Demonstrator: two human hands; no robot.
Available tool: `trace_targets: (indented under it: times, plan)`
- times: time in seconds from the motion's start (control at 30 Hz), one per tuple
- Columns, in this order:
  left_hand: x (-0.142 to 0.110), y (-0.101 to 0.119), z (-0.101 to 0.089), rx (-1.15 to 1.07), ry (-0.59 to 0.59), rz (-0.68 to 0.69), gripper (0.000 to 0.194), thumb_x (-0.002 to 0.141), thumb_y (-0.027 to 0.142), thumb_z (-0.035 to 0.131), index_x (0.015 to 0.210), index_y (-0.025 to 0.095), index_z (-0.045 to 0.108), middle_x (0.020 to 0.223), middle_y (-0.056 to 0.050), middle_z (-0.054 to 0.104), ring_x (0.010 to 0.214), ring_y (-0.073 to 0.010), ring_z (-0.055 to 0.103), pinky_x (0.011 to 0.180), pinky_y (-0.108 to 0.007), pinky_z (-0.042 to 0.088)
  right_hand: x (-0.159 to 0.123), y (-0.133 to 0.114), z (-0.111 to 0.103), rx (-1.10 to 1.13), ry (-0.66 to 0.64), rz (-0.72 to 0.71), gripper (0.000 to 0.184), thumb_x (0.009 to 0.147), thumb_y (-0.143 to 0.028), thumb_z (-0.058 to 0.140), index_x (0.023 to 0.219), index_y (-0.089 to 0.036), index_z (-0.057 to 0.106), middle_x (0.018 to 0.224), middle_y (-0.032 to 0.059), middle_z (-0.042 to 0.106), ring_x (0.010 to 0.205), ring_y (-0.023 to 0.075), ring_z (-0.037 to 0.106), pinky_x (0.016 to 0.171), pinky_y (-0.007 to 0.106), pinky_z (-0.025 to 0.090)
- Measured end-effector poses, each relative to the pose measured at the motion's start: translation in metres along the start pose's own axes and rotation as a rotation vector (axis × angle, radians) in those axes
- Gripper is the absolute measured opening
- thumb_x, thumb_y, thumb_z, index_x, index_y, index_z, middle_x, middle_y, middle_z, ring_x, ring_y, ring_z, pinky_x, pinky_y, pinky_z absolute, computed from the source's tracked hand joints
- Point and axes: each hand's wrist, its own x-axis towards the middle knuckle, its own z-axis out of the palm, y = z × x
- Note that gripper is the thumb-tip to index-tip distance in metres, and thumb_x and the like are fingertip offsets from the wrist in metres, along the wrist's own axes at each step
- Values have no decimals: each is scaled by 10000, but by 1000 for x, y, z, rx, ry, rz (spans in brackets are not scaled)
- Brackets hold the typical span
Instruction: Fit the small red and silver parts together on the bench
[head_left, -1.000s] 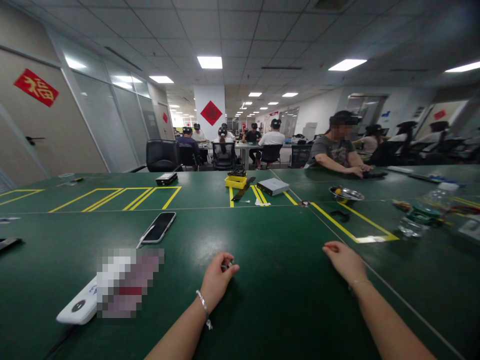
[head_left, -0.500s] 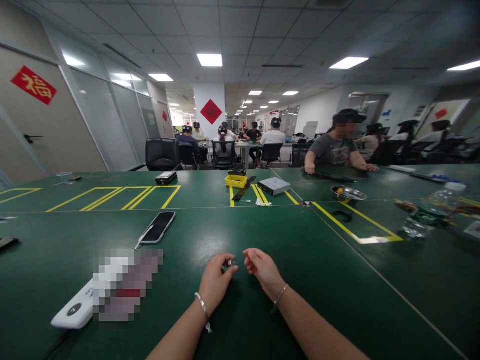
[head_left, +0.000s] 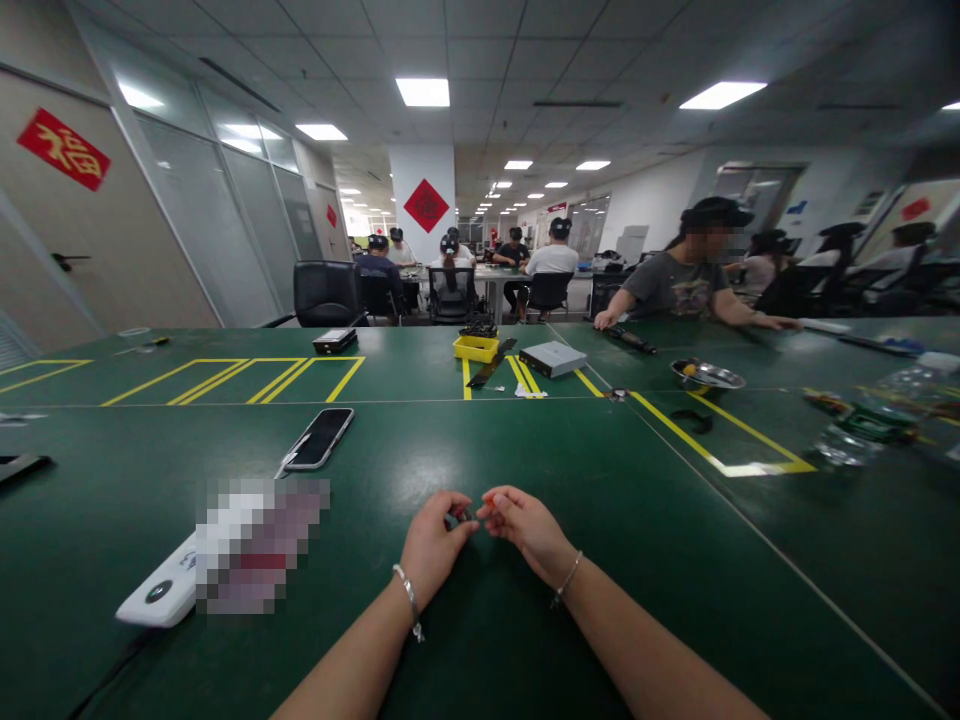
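A person's left hand [head_left: 433,540] pinches a small metal piece [head_left: 459,515] between thumb and curled fingers at lower centre, the piece too small to make out in detail. The right hand [head_left: 525,525] sits just beside it, its fingers [head_left: 501,503] pressed together; whether they touch the piece cannot be told. A thin bracelet [head_left: 410,603] circles the left wrist. Below them spreads a green bench [head_left: 637,560] marked with yellow tape. A smartphone [head_left: 319,438] lies at left, near a partly pixelated white device [head_left: 157,590]. Farther off stand a yellow tray [head_left: 475,348], a silver box [head_left: 552,358] and a steel bowl [head_left: 706,376]. A co-worker [head_left: 686,285] in a grey T-shirt leans at the bench, upper right. Beyond, people sit at tables under ceiling lights, by a pillar bearing a red diamond sign [head_left: 426,205].
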Motion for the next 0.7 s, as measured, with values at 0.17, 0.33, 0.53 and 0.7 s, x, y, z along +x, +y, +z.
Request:
trace_targets:
  times: [0.17,0.33,0.53,0.7]
  plan:
    - [-1,4,-4,21,-10,66,148,682,252,543,823,210,561,735,10,540,670,-129,504,631,-256,403,-2,0,3,76,40,7,254,610,-258,624,826,-146,553,707,7,582,597,64,509,625,220,387]
    - [-3,10,-4,51,22,144,147,679,204,548,825,205,564,745,5,541,690,-131,501,649,-260,411,-3,2,13,79,190,-22,229,570,-261,648,735,-150,534,678,0,582,594,77,513,603,222,390]
    - [-6,17,-3,153,45,182,82,718,205,508,781,195,559,760,-12,534,732,-143,498,667,-270,405,-8,9,26,-69,251,-83,263,562,-346,643,697,-126,590,686,33,606,653,122,536,627,246,410]
    - [-8,13,-4,225,109,179,69,716,217,514,765,192,555,734,-6,526,716,-143,497,652,-266,402,-15,8,34,-115,267,-78,422,648,-473,522,828,-109,634,761,80,628,719,164,559,659,282,430]
